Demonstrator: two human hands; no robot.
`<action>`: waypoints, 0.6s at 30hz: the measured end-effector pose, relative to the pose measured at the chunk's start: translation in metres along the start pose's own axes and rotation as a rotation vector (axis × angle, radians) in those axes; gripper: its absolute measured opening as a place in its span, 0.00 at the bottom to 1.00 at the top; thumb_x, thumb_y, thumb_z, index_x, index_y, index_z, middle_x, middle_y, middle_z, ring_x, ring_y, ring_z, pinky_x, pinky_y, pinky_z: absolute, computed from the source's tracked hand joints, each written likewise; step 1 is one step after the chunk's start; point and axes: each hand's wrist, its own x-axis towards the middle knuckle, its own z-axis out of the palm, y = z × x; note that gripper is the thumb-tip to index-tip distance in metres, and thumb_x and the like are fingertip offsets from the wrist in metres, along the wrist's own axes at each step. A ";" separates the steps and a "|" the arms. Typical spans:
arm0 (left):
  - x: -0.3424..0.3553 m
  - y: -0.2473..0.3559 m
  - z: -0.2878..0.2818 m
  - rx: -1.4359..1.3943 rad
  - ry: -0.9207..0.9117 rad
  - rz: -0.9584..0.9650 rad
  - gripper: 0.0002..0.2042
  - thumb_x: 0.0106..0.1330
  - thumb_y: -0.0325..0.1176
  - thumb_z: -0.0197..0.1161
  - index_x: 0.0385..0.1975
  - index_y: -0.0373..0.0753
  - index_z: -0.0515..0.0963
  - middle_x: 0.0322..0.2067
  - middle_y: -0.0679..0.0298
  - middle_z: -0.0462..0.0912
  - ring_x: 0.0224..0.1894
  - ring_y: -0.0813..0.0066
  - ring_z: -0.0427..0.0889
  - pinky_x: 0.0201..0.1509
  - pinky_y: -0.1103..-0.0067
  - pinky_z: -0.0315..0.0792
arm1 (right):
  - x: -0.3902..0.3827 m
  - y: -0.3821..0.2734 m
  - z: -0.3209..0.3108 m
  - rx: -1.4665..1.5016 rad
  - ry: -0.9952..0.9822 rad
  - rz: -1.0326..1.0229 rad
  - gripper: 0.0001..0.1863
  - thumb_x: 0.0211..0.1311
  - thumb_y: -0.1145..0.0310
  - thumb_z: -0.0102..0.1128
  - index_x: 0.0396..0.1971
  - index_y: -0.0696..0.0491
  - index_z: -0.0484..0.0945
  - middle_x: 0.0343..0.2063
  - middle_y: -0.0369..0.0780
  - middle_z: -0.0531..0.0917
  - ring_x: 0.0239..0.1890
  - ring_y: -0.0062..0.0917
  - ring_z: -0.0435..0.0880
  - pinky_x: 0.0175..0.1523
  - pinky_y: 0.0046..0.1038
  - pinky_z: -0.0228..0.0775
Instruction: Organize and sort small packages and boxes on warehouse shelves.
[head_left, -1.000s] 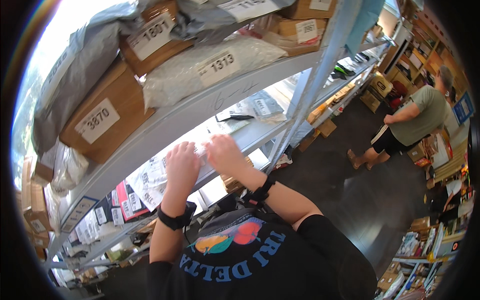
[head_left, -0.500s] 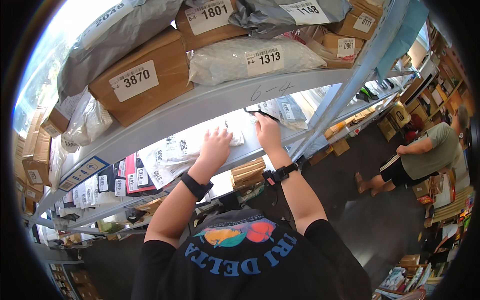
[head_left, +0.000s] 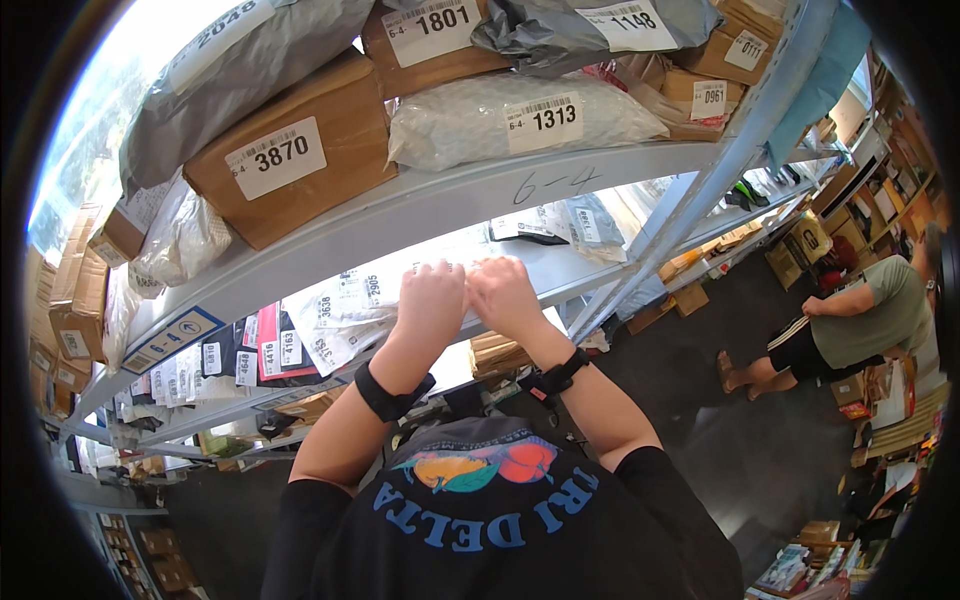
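Note:
On the lower shelf board (head_left: 545, 275), labelled white mailer bags (head_left: 345, 308) lie overlapping in a row. My left hand (head_left: 434, 300) is at their right end, its fingers bent together over the edge of a white mailer bag. Right beside it, nearly touching, my right hand (head_left: 505, 297) is closed at the same edge. My knuckles hide the fingertips and most of the bag between them. Just beyond my right hand lie a black-and-white parcel (head_left: 525, 228) and a pale blue-grey mailer bag (head_left: 595, 228).
Above my hands, the upper shelf beam (head_left: 460, 190) carries a cardboard box (head_left: 340, 190), a bubble-wrapped parcel (head_left: 440, 135) and grey bags. A metal upright (head_left: 690, 205) stands at the right. Another person (head_left: 860, 310) is farther right. Dark and pink parcels (head_left: 268, 335) fill the lower left.
My right hand has moved left from the black-and-white parcel to beside my left hand. My left hand's fingers, spread before, are now drawn together. The view has shifted slightly.

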 end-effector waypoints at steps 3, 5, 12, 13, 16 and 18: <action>0.003 -0.003 0.026 0.084 0.329 0.099 0.19 0.61 0.42 0.61 0.51 0.42 0.75 0.50 0.56 0.78 0.55 0.61 0.75 0.52 0.64 0.70 | 0.007 0.024 0.009 0.060 0.107 0.139 0.22 0.55 0.64 0.59 0.50 0.56 0.74 0.46 0.48 0.75 0.50 0.43 0.72 0.54 0.44 0.64; 0.009 -0.004 0.042 0.103 0.322 0.129 0.21 0.62 0.41 0.60 0.54 0.43 0.73 0.54 0.56 0.75 0.58 0.60 0.73 0.54 0.63 0.69 | 0.007 0.044 0.019 0.060 0.100 0.295 0.23 0.54 0.65 0.59 0.51 0.56 0.73 0.48 0.49 0.74 0.51 0.46 0.72 0.56 0.45 0.63; 0.026 -0.011 0.065 0.110 0.081 0.193 0.21 0.66 0.36 0.56 0.60 0.46 0.70 0.60 0.59 0.72 0.62 0.58 0.70 0.61 0.60 0.65 | 0.014 0.092 0.025 -0.163 0.033 0.350 0.22 0.55 0.69 0.59 0.51 0.56 0.74 0.45 0.50 0.77 0.51 0.46 0.75 0.57 0.44 0.66; 0.028 -0.011 0.065 0.108 0.082 0.193 0.21 0.66 0.36 0.56 0.60 0.46 0.70 0.60 0.59 0.72 0.62 0.58 0.70 0.61 0.60 0.65 | 0.014 0.098 0.024 -0.116 0.077 0.340 0.19 0.56 0.69 0.58 0.49 0.56 0.75 0.43 0.49 0.79 0.48 0.44 0.77 0.55 0.42 0.69; 0.030 -0.010 0.065 0.151 0.084 0.249 0.21 0.66 0.34 0.54 0.60 0.46 0.70 0.60 0.59 0.72 0.63 0.58 0.70 0.61 0.59 0.65 | 0.014 0.106 0.019 -0.136 0.230 0.217 0.14 0.60 0.72 0.55 0.45 0.56 0.78 0.38 0.47 0.83 0.41 0.40 0.82 0.47 0.37 0.73; 0.030 -0.012 0.068 0.115 0.151 0.287 0.20 0.67 0.33 0.53 0.60 0.45 0.70 0.59 0.59 0.72 0.63 0.58 0.69 0.62 0.59 0.64 | 0.015 0.100 0.012 -0.070 0.154 0.390 0.13 0.59 0.74 0.55 0.44 0.58 0.78 0.39 0.48 0.83 0.43 0.42 0.81 0.48 0.38 0.73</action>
